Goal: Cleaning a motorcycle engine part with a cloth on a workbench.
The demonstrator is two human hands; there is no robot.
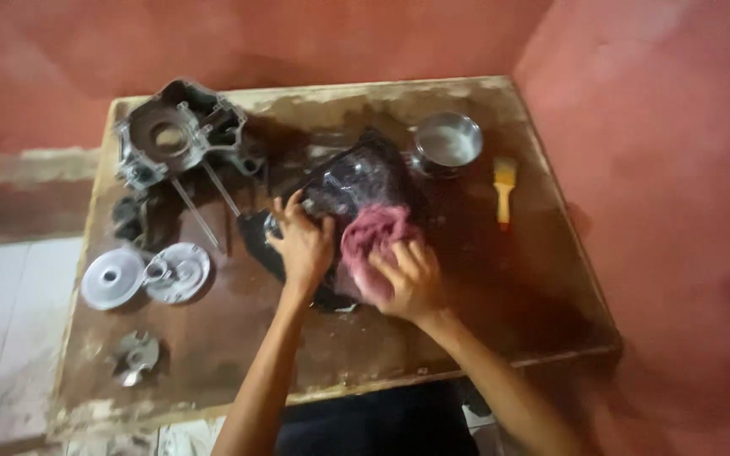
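Note:
A dark, greasy engine cover (356, 181) lies in the middle of a stained wooden table (483, 321). My left hand (302, 245) grips its near left edge. My right hand (407, 279) presses a crumpled pink rag (373, 232) against the cover's near right side. The part of the cover under the rag and hands is hidden.
A grey engine crankcase (175, 135) with long studs stands at the back left. Two round metal discs (111, 277) (179, 272) and a small finned part (135, 356) lie at the left. A steel bowl (448, 141) and a yellow-handled brush (504, 190) sit at the back right. Red walls surround the table.

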